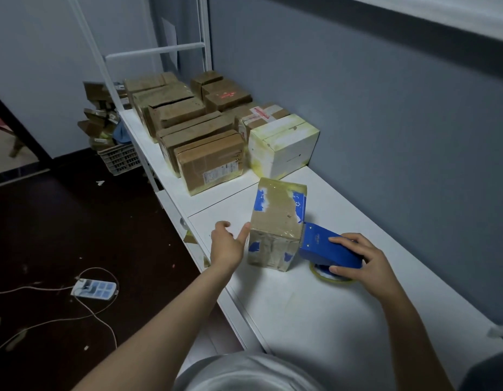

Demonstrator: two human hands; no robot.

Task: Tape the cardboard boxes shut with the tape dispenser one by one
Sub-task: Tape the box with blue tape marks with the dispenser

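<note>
Two hands: left (227, 244), right (366, 263). One blue tape dispenser (329, 245), carrying one tape roll (325, 275). One taped box (277, 225) stands alone at the centre of the table (315, 314). One white box (284, 145) stands behind it. About ten brown boxes (211, 162) are stacked at the far end; the exact number cannot be told, since they overlap. One basket (120, 159) sits on the floor, with a heap of further boxes above it, uncountable. One power strip (94, 289) lies on the floor.
</note>
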